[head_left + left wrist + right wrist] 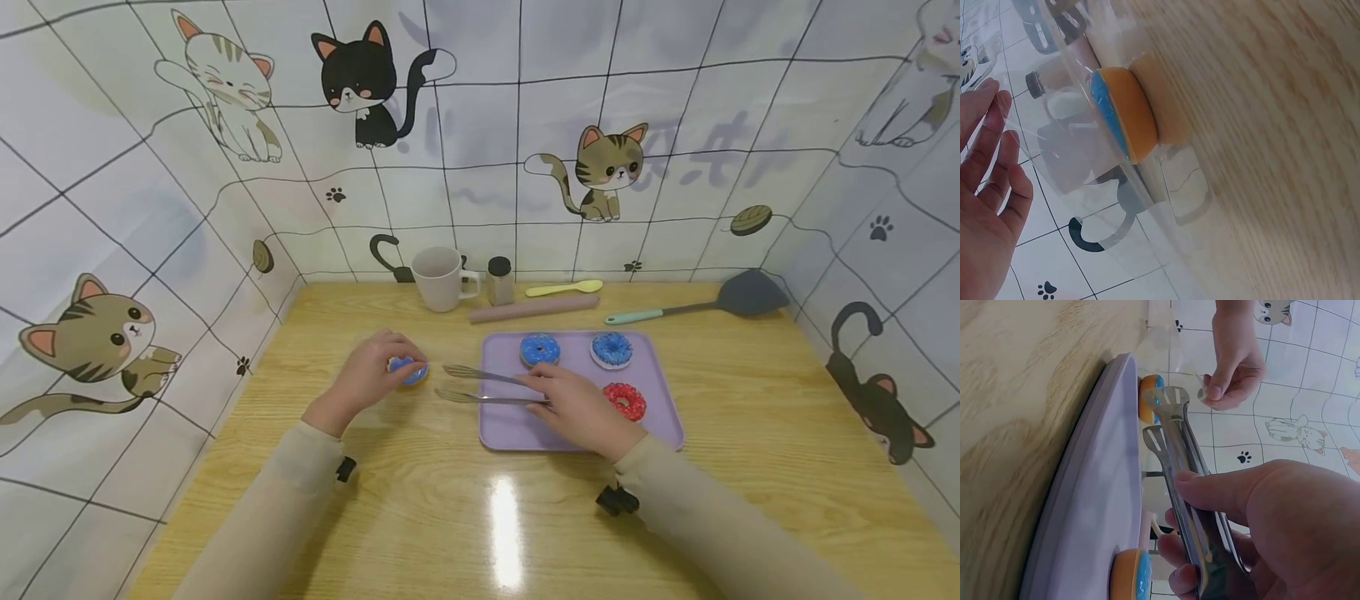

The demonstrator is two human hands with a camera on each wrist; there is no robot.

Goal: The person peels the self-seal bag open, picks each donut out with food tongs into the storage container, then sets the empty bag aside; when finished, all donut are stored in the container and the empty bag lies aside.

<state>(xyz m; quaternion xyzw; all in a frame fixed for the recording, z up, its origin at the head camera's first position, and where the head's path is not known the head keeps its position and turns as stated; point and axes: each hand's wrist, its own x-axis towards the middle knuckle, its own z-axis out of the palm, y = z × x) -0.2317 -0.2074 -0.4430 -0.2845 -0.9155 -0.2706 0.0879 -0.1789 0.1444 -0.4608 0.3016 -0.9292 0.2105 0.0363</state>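
Observation:
My left hand (375,367) pinches the edge of a clear plastic bag (1072,144) between thumb and fingertips. Seen through that plastic, a toy donut (1129,112) with blue icing and an orange base stands on the table, just under the hand in the head view. My right hand (577,408) grips metal tongs (495,400) over the tray; their two arms are spread, with the tips pointing left toward this donut. On the purple tray (510,429) lie a blue donut (539,350), a darker blue donut (612,350) and a red donut (625,402), partly behind the right hand.
Along the back wall stand a mug (437,279) and a small black-lidded jar (500,286). Beside them lie a yellow spoon (562,289), a pinkish rod (535,309) and a turner (750,296) with a green handle. Patterned walls enclose the table at the back and sides.

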